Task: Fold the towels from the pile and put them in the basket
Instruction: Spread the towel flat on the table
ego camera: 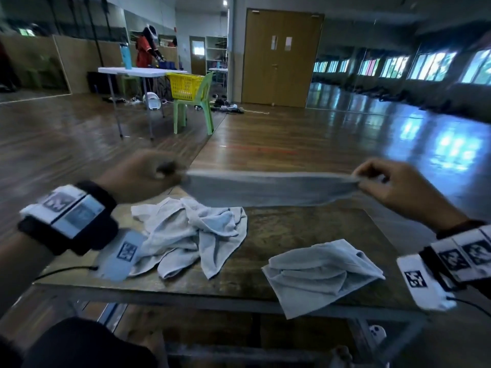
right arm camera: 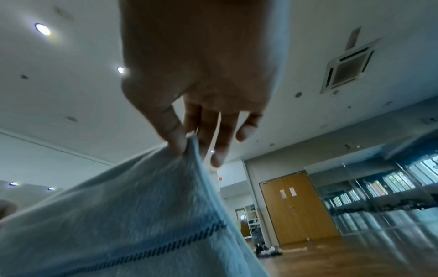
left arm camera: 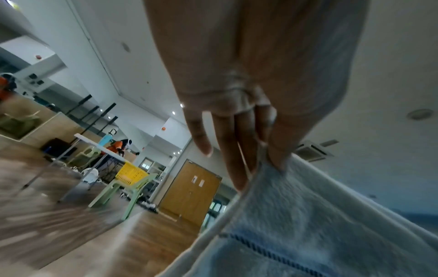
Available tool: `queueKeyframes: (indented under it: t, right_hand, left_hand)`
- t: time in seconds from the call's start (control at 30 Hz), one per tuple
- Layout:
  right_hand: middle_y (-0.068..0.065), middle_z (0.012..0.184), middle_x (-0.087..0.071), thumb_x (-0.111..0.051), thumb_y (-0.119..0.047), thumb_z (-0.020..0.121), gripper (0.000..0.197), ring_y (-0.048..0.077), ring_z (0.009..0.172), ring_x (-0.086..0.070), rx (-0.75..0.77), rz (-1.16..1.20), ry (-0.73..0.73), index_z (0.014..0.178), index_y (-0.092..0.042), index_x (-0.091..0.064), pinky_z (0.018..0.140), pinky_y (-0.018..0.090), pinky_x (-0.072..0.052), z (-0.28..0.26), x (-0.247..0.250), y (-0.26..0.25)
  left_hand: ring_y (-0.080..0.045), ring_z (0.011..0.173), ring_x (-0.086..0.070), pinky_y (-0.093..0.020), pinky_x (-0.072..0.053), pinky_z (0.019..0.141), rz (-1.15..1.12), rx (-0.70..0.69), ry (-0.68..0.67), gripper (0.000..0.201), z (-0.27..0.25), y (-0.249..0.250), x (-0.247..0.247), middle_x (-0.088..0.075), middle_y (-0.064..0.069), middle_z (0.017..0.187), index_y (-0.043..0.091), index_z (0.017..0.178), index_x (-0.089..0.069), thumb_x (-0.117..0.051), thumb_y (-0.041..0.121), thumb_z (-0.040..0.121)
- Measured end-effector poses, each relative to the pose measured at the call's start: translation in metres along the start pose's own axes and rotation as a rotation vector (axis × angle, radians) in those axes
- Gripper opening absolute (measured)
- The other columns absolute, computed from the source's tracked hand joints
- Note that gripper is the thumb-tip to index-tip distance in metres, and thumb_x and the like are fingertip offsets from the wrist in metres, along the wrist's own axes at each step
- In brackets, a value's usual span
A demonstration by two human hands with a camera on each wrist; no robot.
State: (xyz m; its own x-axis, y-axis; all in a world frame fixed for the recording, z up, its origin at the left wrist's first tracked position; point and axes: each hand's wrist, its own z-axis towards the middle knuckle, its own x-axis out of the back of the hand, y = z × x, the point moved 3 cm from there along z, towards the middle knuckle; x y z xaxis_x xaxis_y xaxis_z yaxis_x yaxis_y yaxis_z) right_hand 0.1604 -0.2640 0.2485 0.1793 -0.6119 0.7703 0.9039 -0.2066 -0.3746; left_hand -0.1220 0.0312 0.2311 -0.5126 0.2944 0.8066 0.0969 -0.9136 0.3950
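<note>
Towel, loosely folded [ego camera: 322, 274]: pale blue, lies at the near right of the table [ego camera: 279, 235], one corner hanging over the front edge.

Card with printed marker [ego camera: 121, 254]: flat at the near left of the table, touching the pile.

Pile of towels [ego camera: 191, 232]: crumpled, pale, left of centre on the table.

Towel, held [ego camera: 268, 188]: stretched taut in the air above the table's far edge, between both hands; a dark stitched band runs across it in the wrist views.

Left hand [ego camera: 140, 175]: pinches the left end of the held towel, thumb against fingers [left arm camera: 239, 168]; blurred in the head view.

Right hand [ego camera: 393, 184]: pinches the right end between thumb and forefinger, other fingers [right arm camera: 220, 148] loose.

Basket [ego camera: 184, 86]: yellow, on a green chair [ego camera: 194, 107] far across the wooden floor, beside a white folding table [ego camera: 138, 71].

Double door [ego camera: 280, 59]: wooden, at the far wall.
</note>
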Motion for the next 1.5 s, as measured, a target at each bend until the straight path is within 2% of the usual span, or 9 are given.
queueKeyframes:
  t: [0.17,0.3,0.5,0.6,0.73,0.9,1.1,1.33,1.5]
  right_hand:
    - [-0.017,0.092,-0.066,-0.066,-0.018,0.084,0.023,-0.002,0.086,-0.061,-0.09,-0.011,-0.672,0.078,-0.039,-0.06,0.073,0.009,-0.045,-0.061,-0.062,0.035]
    - [-0.013,0.087,-0.065,-0.064,-0.021,0.084,0.02,-0.008,0.088,-0.057,-0.158,-0.051,-0.85,0.08,-0.039,-0.057,0.073,0.008,-0.043,-0.088,-0.117,0.062]
    - [-0.018,0.087,-0.063,-0.062,-0.017,0.086,0.023,-0.002,0.082,-0.059,-0.229,-0.005,-0.736,0.081,-0.039,-0.058,0.068,0.007,-0.043,-0.075,-0.153,0.09]
    - [-0.015,0.09,-0.065,-0.061,-0.015,0.086,0.014,-0.001,0.085,-0.058,-0.241,-0.003,-0.589,0.089,-0.028,-0.063,0.07,0.007,-0.04,-0.051,-0.164,0.097]
    - [-0.009,0.09,-0.067,-0.06,-0.018,0.084,0.011,0.012,0.091,-0.063,-0.307,-0.049,-0.517,0.087,-0.028,-0.065,0.085,0.029,-0.049,-0.014,-0.188,0.116]
    - [-0.009,0.094,-0.061,-0.056,-0.023,0.082,0.009,0.015,0.098,-0.058,-0.426,-0.212,-0.763,0.082,-0.031,-0.06,0.102,0.044,-0.039,0.008,-0.23,0.142]
    - [-0.027,0.075,-0.057,-0.057,-0.021,0.083,0.016,0.01,0.088,-0.059,-0.433,-0.197,-0.923,0.09,-0.018,-0.072,0.093,0.035,-0.043,0.012,-0.248,0.159]
    - [-0.017,0.079,-0.066,-0.066,-0.022,0.078,0.014,0.007,0.083,-0.062,-0.341,-0.147,-0.681,0.075,-0.036,-0.066,0.097,0.041,-0.044,0.01,-0.213,0.149]
    - [-0.001,0.088,-0.065,-0.065,0.004,0.074,0.03,0.018,0.083,-0.061,-0.223,0.109,-0.163,0.09,-0.022,-0.063,0.073,0.004,-0.041,0.018,-0.149,0.122]
  left_hand:
    - [0.003,0.078,-0.06,-0.012,-0.048,0.068,0.027,0.143,-0.53,0.005,-0.059,-0.027,-0.079,-0.064,0.017,0.082,0.036,0.088,-0.061,-0.058,0.04,0.087]
    - [-0.005,0.075,-0.059,-0.026,-0.05,0.072,0.006,0.147,-0.671,0.007,-0.085,-0.051,-0.135,-0.066,0.011,0.085,0.041,0.08,-0.053,-0.059,0.042,0.084]
    - [-0.011,0.075,-0.058,-0.026,-0.048,0.071,0.022,0.223,-0.487,0.02,-0.073,-0.081,-0.167,-0.058,0.016,0.077,0.041,0.075,-0.046,-0.06,0.029,0.085]
    - [-0.019,0.084,-0.06,-0.033,-0.049,0.076,0.118,0.282,-0.332,0.004,-0.053,-0.095,-0.18,-0.065,0.006,0.087,0.027,0.084,-0.057,-0.059,0.023,0.085]
    - [-0.023,0.086,-0.058,-0.029,-0.04,0.069,0.206,0.305,-0.203,0.005,-0.025,-0.108,-0.197,-0.064,0.0,0.098,0.022,0.088,-0.058,-0.054,0.019,0.086]
    - [-0.019,0.094,-0.054,-0.031,-0.043,0.081,0.227,0.335,-0.364,0.012,-0.004,-0.118,-0.217,-0.059,0.0,0.105,0.022,0.093,-0.059,-0.051,0.017,0.087]
    - [-0.02,0.103,-0.051,-0.027,-0.037,0.087,0.293,0.354,-0.479,0.014,0.009,-0.121,-0.222,-0.058,0.002,0.107,0.021,0.097,-0.064,-0.055,0.019,0.086]
    - [-0.017,0.085,-0.06,-0.026,-0.048,0.075,0.238,0.357,-0.413,0.013,0.005,-0.116,-0.199,-0.069,0.002,0.094,0.019,0.093,-0.069,-0.063,0.02,0.082]
    - [-0.02,0.073,-0.059,-0.037,-0.05,0.069,0.058,0.251,-0.005,0.015,0.013,-0.091,-0.132,-0.062,0.007,0.075,0.023,0.079,-0.064,-0.074,0.013,0.073]
